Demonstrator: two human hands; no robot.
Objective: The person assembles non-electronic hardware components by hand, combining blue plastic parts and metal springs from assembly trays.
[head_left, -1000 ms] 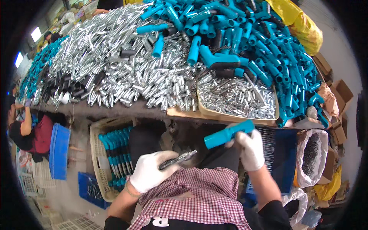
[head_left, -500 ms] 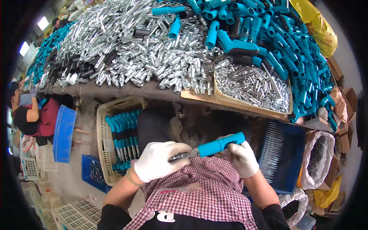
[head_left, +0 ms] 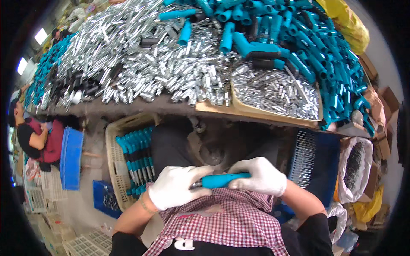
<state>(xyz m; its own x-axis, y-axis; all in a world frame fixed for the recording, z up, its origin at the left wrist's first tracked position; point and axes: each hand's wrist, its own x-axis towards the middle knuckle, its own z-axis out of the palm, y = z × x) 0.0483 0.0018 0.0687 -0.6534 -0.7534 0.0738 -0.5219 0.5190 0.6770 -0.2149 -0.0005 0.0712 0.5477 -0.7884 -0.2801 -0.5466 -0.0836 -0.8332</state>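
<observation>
My gloved left hand [head_left: 177,187] is closed around one end of a teal plastic tool handle [head_left: 220,180], where a bit of dark metal shows between thumb and fingers. My gloved right hand [head_left: 261,178] grips its other end, fingers over the top and thumb beneath. The handle lies almost level above my checked apron [head_left: 222,226]; much of both ends is hidden by the gloves. Left of my knees, a cream crate [head_left: 112,158] holds a row of teal handles [head_left: 136,155] with black middles and metal shafts.
Heaped on the bench ahead are metal fittings [head_left: 171,72], teal handles [head_left: 329,64] and a tray [head_left: 256,110] of small pins. A blue bin [head_left: 323,179] with long metal rods stands right, beside a white sack [head_left: 341,187]. Far left, a person [head_left: 34,136] sits by a blue tub [head_left: 71,160].
The teal handle has moved down and leftward and turned nearly level. My right hand has shifted over its top, and the metal shaft that showed by my left hand is now mostly covered.
</observation>
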